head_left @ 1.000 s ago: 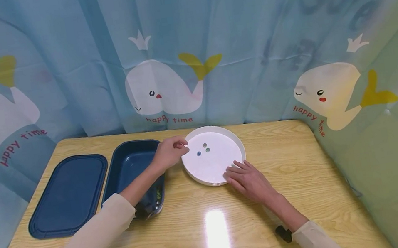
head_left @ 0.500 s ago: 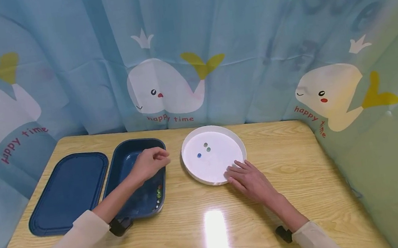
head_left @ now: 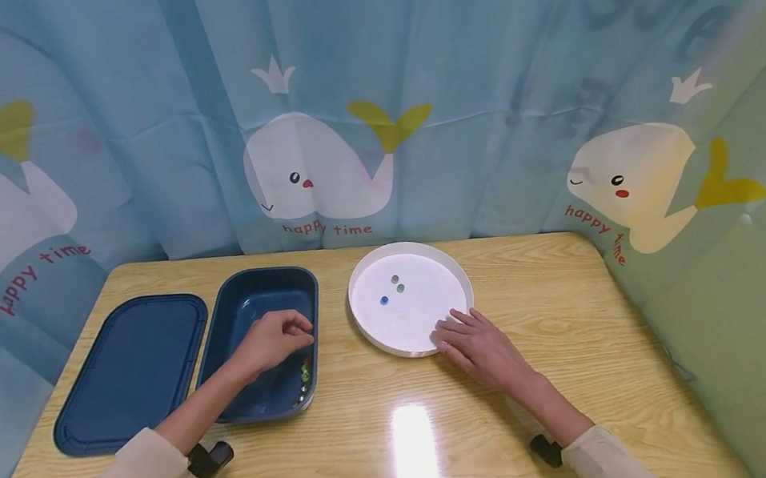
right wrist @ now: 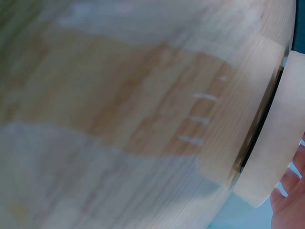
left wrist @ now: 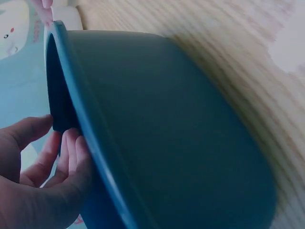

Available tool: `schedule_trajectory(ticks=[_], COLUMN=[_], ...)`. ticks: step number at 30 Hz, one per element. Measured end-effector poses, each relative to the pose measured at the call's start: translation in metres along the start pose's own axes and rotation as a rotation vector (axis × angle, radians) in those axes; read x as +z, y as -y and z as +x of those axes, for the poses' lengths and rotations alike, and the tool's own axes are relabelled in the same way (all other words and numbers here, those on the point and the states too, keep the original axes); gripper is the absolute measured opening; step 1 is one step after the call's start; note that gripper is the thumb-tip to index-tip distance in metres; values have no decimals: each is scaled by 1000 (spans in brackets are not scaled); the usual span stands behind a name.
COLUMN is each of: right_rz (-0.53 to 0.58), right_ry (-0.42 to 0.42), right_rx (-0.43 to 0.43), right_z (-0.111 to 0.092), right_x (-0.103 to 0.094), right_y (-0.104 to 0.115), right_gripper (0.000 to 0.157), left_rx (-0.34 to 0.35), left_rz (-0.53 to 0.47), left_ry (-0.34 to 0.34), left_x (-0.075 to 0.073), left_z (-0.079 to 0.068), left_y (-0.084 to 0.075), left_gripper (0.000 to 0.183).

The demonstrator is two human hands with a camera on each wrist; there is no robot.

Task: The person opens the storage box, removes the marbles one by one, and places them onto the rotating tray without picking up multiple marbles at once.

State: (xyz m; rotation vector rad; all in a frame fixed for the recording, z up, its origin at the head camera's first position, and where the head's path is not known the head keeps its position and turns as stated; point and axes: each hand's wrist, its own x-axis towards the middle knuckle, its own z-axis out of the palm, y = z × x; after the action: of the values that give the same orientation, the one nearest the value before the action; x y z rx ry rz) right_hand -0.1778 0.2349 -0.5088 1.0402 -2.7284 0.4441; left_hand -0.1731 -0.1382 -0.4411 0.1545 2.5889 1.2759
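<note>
My left hand (head_left: 274, 339) hovers over the deep blue tub (head_left: 237, 319), its fingers loosely bent. In the left wrist view a gap shows between thumb and fingertips, with nothing seen in it, beside the tub's rim (left wrist: 97, 143). Several small beads (head_left: 305, 374), green, red and clear, lie along the tub's right side. My right hand (head_left: 479, 347) rests its fingers on the near right rim of a round white dish (head_left: 433, 285). Inside the dish are a blue bead (head_left: 384, 300) and two greenish beads (head_left: 400, 288). In the right wrist view, fingers (right wrist: 289, 181) show beside the dish's side wall (right wrist: 274, 129).
A flat blue lid (head_left: 132, 373) lies left of the tub on the wooden table (head_left: 542, 291). Behind the table hangs a blue curtain (head_left: 461, 59) printed with whales. Dark wrist cameras (head_left: 210, 460) sit on both forearms.
My left hand has moved left from the white dish's edge to over the blue tub, then a little nearer to me. My right hand has stayed at the dish rim.
</note>
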Motion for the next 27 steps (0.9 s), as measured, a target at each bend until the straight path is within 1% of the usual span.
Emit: schedule_trajectory(ticks=[3,12,16,19,23,27], right_rz=[5,9,10,7,7,4], right_ry=[0,12,10,10,12,9], right_rx=[1,9,8,8,6,6], right_z=[0,0,0,0,0,0], right_x=[0,0,0,-1,-1,0], right_y=[0,0,1,1,1,1], right_gripper=[30,30,30,29,29,30], left_rx=[0,-8,39,65,34,37], left_rz=[-6,12,10,16,30,51], left_ry=[8,60,92,113,117,112], left_x=[0,1,1,2,5,8], left_z=[-3,-9,-10,-10,-10,-10], left_y=[4,18,25,27,26,26], left_gripper=[11,16,16,17,18,16])
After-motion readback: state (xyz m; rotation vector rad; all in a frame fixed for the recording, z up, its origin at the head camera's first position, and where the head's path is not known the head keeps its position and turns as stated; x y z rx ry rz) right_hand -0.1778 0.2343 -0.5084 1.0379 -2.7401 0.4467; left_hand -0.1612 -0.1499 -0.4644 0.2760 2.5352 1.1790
